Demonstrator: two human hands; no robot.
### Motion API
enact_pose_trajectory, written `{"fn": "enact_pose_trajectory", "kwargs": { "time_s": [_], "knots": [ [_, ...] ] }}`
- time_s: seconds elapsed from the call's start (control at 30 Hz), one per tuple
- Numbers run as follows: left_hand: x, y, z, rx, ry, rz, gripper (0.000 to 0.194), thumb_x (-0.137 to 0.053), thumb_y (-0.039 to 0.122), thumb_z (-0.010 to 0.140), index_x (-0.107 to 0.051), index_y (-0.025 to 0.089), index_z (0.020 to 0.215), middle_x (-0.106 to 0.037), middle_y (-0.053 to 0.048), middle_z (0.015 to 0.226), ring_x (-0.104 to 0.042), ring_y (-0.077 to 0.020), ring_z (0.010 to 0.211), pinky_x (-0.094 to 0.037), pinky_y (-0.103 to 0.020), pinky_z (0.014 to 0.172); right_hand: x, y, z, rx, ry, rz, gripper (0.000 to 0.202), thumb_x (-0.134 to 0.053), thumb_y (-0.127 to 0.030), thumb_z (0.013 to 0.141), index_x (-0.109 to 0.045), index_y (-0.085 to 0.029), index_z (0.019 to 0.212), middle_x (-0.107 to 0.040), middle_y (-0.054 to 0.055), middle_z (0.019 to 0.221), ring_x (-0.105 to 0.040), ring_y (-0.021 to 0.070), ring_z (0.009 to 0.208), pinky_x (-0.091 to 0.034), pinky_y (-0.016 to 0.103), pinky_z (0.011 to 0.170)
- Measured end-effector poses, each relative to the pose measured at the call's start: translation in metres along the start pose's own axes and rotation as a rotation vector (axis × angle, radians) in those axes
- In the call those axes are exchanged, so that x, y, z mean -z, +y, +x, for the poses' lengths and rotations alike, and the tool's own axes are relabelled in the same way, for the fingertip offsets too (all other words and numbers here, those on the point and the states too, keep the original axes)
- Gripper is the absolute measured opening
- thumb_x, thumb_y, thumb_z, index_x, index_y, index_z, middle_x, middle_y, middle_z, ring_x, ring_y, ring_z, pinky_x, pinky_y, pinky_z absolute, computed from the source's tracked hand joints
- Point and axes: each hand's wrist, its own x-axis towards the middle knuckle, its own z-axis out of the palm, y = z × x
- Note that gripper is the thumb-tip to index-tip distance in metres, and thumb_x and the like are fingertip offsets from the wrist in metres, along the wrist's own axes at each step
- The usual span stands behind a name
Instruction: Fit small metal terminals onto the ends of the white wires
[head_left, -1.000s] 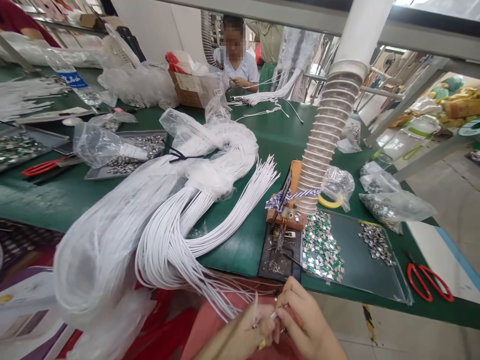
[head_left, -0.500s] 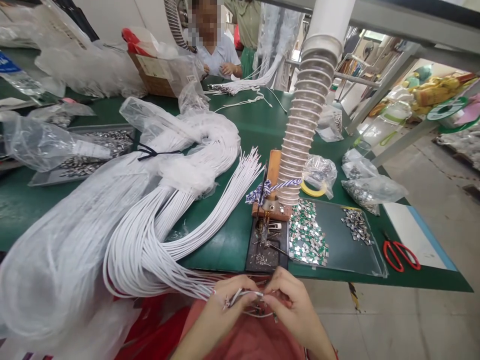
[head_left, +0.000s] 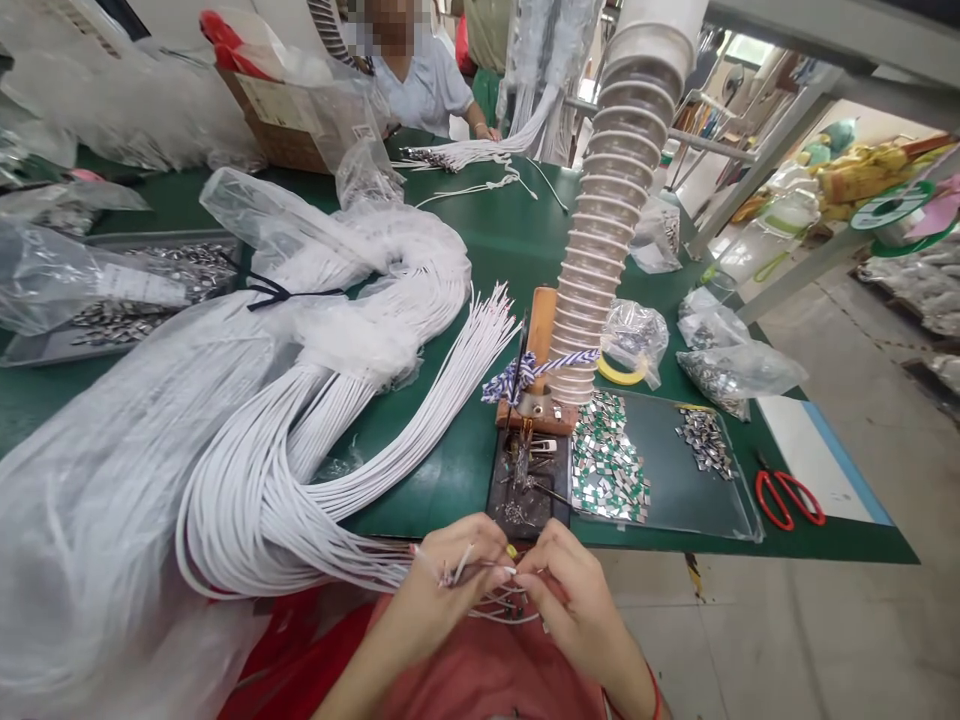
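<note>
Close to the table's front edge, my left hand (head_left: 459, 572) is closed around a thin white cable (head_left: 465, 560), with short ends poking out between its fingers. My right hand (head_left: 568, 580) meets it, thumb and fingertips pinched at the tip of the cable. What exactly lies between those fingertips is too small to make out. Loose white cable loops hang under both hands. Just beyond them stands a dark soldering stand (head_left: 525, 490) with a wooden block, blue-and-white cord and bits of solder. A large bundle of white cables (head_left: 247, 500) spreads to the left.
Right of the stand, a tray (head_left: 667, 490) holds small green circuit boards (head_left: 611, 460) and metal connector shells (head_left: 705, 442). Red-handled scissors (head_left: 789, 498) lie beyond it. A ribbed extraction hose (head_left: 616, 200) comes down behind the stand. Across the table sits another person (head_left: 412, 85).
The view has shifted slightly, moving the table's things left. My hands stay together at the cable, with a small yellow spot now showing between them. The person opposite has stretched out an arm.
</note>
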Motion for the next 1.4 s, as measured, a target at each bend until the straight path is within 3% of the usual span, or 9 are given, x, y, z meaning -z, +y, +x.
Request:
{"fn": "enact_pose_trajectory", "kwargs": {
  "time_s": [0.2,0.37,0.47,0.57,0.8,0.93,1.03,1.27,1.4],
  "knots": [
    [0.017,-0.014,0.012,0.027,0.083,-0.124,0.035,-0.074,0.047,0.087,-0.079,0.016,0.071,-0.069,-0.006,0.074,-0.064,-0.0177,0.069,-0.050,-0.028,0.066,0.006,0.002,0.003,0.047,0.270,-0.098,0.021,-0.052,-0.021,0.101,-0.064,-0.023,0.084,-0.057,0.001,0.074,-0.055,0.0157,0.067,-0.044,0.025,0.057],
    [0.020,-0.020,0.011,0.043,0.057,-0.105,0.028,-0.074,0.041,0.087,-0.080,0.017,0.074,-0.073,-0.008,0.081,-0.066,-0.0189,0.073,-0.051,-0.028,0.067,0.053,0.029,0.006,-0.166,0.389,-0.397,0.019,-0.057,-0.028,0.099,-0.066,-0.022,0.083,-0.061,0.002,0.077,-0.053,0.0177,0.063,-0.040,0.029,0.056],
    [0.013,-0.019,0.010,0.043,0.042,-0.059,0.026,-0.071,0.037,0.090,-0.080,0.016,0.077,-0.074,-0.009,0.086,-0.068,-0.0195,0.078,-0.051,-0.028,0.071,0.085,0.054,0.013,-0.297,0.464,-0.660,0.025,-0.053,-0.039,0.098,-0.067,-0.020,0.090,-0.063,0.006,0.085,-0.057,0.0239,0.076,-0.042,0.035,0.068],
    [0.007,-0.016,0.011,0.045,0.034,-0.052,0.028,-0.065,0.035,0.094,-0.078,0.015,0.080,-0.073,-0.009,0.088,-0.068,-0.0199,0.081,-0.051,-0.029,0.075,0.101,0.073,0.021,-0.323,0.429,-0.760,0.034,-0.051,-0.048,0.097,-0.066,-0.021,0.085,-0.066,0.010,0.088,-0.057,0.0287,0.084,-0.042,0.039,0.074],
    [0.000,-0.012,0.010,0.080,0.060,-0.035,0.030,-0.064,0.038,0.094,-0.076,0.015,0.078,-0.070,-0.008,0.085,-0.067,-0.0197,0.079,-0.052,-0.029,0.074,0.104,0.079,0.022,-0.322,0.431,-0.734,0.042,-0.048,-0.057,0.096,-0.064,-0.022,0.077,-0.068,0.011,0.082,-0.057,0.0273,0.077,-0.041,0.037,0.068],
    [-0.001,-0.012,0.010,0.061,0.061,-0.001,0.034,-0.062,0.038,0.096,-0.076,0.014,0.075,-0.071,-0.009,0.084,-0.067,-0.0194,0.078,-0.051,-0.029,0.071,0.105,0.076,0.019,-0.379,0.508,-0.665,0.040,-0.052,-0.055,0.094,-0.070,-0.019,0.091,-0.070,0.010,0.081,-0.057,0.0244,0.068,-0.041,0.034,0.063],
    [-0.001,-0.011,0.010,0.024,0.047,0.002,0.032,-0.061,0.035,0.097,-0.076,0.014,0.078,-0.072,-0.009,0.084,-0.068,-0.0192,0.079,-0.052,-0.029,0.072,0.104,0.072,0.018,-0.369,0.473,-0.613,0.036,-0.050,-0.045,0.094,-0.071,-0.018,0.104,-0.073,0.012,0.093,-0.064,0.0265,0.080,-0.046,0.036,0.070],
    [-0.003,-0.012,0.010,0.001,0.044,0.044,0.026,-0.060,0.027,0.096,-0.075,0.015,0.078,-0.073,-0.008,0.085,-0.069,-0.0191,0.080,-0.054,-0.029,0.075,0.098,0.068,0.010,-0.451,0.507,-0.577,0.033,-0.052,-0.046,0.091,-0.071,-0.019,0.090,-0.070,0.011,0.084,-0.061,0.0250,0.071,-0.044,0.035,0.064],
    [-0.004,-0.015,0.009,-0.020,0.039,0.062,0.024,-0.060,0.028,0.097,-0.075,0.016,0.082,-0.073,-0.008,0.087,-0.070,-0.0187,0.081,-0.054,-0.028,0.075,0.094,0.066,0.005,-0.429,0.519,-0.539,0.032,-0.051,-0.047,0.094,-0.069,-0.020,0.091,-0.071,0.011,0.089,-0.062,0.0264,0.079,-0.046,0.035,0.068]
  ]
}}
